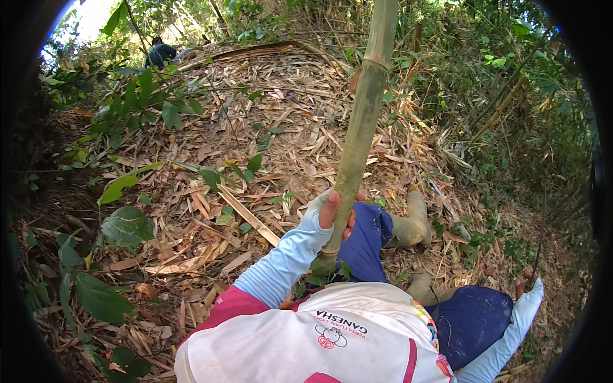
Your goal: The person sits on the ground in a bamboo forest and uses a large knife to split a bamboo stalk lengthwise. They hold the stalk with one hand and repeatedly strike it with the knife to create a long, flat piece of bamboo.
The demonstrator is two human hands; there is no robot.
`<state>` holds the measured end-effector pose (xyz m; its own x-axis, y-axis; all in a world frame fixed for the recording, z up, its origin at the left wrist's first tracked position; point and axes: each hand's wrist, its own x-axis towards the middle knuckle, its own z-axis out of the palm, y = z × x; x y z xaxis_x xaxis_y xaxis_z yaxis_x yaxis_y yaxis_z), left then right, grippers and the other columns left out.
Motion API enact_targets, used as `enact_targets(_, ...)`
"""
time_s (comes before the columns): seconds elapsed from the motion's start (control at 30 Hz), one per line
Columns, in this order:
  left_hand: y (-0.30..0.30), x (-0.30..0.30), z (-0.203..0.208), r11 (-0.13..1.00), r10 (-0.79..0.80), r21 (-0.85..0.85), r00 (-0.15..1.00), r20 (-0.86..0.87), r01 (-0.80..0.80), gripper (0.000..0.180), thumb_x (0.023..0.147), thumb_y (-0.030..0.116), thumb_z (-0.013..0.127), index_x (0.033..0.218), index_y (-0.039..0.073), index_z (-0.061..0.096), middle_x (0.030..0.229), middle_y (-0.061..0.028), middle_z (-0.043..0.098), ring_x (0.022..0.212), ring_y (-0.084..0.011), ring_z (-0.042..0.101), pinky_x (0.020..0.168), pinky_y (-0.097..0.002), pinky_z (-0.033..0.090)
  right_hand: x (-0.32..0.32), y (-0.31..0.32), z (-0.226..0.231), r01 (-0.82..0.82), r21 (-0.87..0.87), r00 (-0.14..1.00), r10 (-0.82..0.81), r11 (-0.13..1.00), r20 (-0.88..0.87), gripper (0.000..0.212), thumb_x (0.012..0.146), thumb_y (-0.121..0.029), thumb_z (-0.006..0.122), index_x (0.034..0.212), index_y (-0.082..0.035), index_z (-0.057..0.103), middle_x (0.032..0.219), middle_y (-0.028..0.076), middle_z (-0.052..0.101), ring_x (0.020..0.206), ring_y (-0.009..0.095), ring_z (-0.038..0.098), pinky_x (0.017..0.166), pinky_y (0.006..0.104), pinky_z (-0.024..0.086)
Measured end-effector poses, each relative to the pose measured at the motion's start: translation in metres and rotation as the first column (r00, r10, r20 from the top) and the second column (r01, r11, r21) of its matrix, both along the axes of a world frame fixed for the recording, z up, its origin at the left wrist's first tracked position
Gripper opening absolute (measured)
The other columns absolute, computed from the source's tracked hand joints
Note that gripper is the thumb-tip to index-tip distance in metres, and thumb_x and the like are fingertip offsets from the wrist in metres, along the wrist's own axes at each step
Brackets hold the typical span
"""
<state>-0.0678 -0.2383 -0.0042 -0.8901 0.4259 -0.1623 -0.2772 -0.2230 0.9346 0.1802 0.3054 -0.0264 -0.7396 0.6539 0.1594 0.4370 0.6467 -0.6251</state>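
Observation:
A thick green bamboo pole (361,121) rises from beside my left thigh and leaves the view at the top. My left hand (328,209) is wrapped round its lower part, thumb on the near side and fingertips showing on the right. Leaves partly hide the pole's foot. Out at the right, beside my bent knee, is my right hand (526,285), closed on the bottom of a thin dark rod-like thing (543,223) that points upward. Whether this is a stick or a blade seen edge-on, I cannot tell. Light blue sleeves cover both forearms.
Dry bamboo leaves and split pieces cover the sloping ground (274,134). Leafy green plants (128,226) stand at the left, and dense undergrowth (511,140) lines the right. Another person (159,52) is far off at the upper left. My boot (414,220) rests right of the pole.

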Motion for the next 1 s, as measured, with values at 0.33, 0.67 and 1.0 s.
enact_targets(0.33, 0.005, 0.004, -0.013, 0.998, -0.047, 0.027, 0.998, -0.032, 0.048, 0.087, 0.085, 0.078, 0.048, 0.119, -0.002, 0.056, 0.07, -0.0074, 0.057, 0.054, -0.0152, 0.057, 0.051, -0.0271, 0.047, -0.003, -0.015, 0.009, 0.04, -0.263, 0.986, -0.081, 0.964, -0.147, 0.026, 0.089, -0.007, 0.069, 0.113, -0.001, 0.059, 0.089, -0.001, 0.054, 0.078, 0.01, 0.049, 0.072, 0.0257, 0.044)
enact_targets(0.67, 0.008, 0.008, -0.016, 0.967, -0.229, 0.11, 0.973, -0.01, 0.229, 0.09, 0.083, 0.079, 0.048, 0.118, -0.004, 0.055, 0.072, -0.0096, 0.058, 0.054, -0.0176, 0.058, 0.049, -0.0296, 0.048, -0.012, -0.048, 0.029, 0.088, -0.122, 0.991, -0.099, 0.989, -0.09, 0.027, 0.079, -0.003, 0.075, 0.103, -0.004, 0.062, 0.078, 0.001, 0.054, 0.069, 0.014, 0.05, 0.065, 0.0295, 0.044)
enact_targets(1.0, 0.014, 0.013, -0.021, 0.873, -0.462, 0.193, 0.886, 0.039, 0.447, 0.091, 0.085, 0.079, 0.046, 0.118, -0.006, 0.057, 0.072, -0.0091, 0.057, 0.056, -0.0158, 0.055, 0.053, -0.029, 0.048, -0.017, -0.058, 0.041, 0.131, -0.013, 0.991, -0.131, 0.991, -0.013, 0.035, 0.072, -0.009, 0.084, 0.1, -0.003, 0.063, 0.075, 0.002, 0.058, 0.067, 0.014, 0.053, 0.062, 0.0304, 0.044)
